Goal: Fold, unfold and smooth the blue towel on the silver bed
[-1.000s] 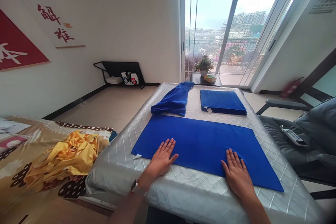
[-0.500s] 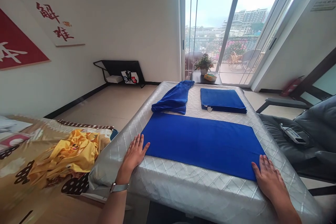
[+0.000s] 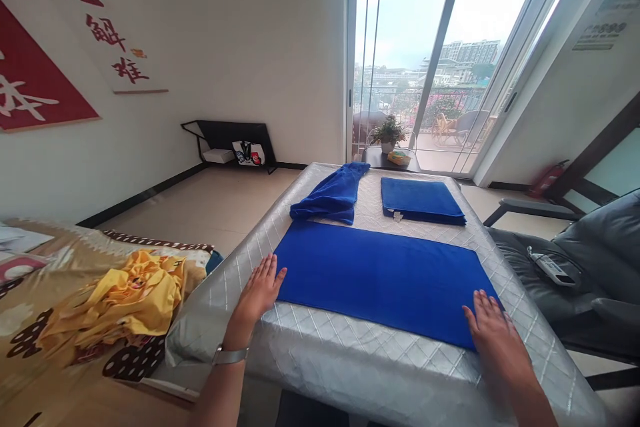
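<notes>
On my feed, left hand and right hand lie flat and open, gripping nothing, at the near corners of the blue towel spread on the quilted table.

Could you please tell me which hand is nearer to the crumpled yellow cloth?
Left. The left hand lies at the left end of the blue towel, a gap right of the yellow cloth; the right hand rests on the towel's right corner, farther off.

Blue towel lies flat across the quilted table.
</notes>
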`<state>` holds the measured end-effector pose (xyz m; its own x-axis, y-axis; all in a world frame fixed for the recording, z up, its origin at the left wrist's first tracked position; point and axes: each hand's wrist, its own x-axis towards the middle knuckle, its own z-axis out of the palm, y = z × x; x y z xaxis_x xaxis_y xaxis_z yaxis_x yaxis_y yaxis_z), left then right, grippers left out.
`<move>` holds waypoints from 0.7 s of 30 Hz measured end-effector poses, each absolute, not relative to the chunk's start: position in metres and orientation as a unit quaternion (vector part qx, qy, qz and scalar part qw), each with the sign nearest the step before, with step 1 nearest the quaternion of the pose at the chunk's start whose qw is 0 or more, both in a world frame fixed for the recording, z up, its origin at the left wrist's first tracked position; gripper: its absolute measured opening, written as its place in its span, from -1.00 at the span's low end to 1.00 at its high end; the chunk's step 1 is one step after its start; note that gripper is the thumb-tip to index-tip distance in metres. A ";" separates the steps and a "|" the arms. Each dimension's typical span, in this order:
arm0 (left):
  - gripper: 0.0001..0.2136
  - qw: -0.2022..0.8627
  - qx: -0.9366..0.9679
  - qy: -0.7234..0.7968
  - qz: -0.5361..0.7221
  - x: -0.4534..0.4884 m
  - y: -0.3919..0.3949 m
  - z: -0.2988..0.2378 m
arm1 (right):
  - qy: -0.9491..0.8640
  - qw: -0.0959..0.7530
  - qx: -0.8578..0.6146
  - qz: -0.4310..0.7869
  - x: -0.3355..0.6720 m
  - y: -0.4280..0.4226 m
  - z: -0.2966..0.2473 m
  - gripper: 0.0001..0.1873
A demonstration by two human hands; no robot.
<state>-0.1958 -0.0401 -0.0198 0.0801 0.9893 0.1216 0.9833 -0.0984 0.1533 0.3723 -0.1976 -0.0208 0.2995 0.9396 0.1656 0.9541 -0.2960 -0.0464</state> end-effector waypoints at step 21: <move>-0.25 0.087 0.912 0.386 0.110 0.025 -0.037 -0.006 | -0.701 0.028 -0.712 0.043 0.200 -0.086 0.003 -0.30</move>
<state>0.0250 -0.0369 -0.0059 0.6778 0.7231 0.1327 0.6850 -0.6867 0.2433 0.2001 -0.0862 0.0035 0.0143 0.9997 -0.0213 0.9949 -0.0164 -0.0994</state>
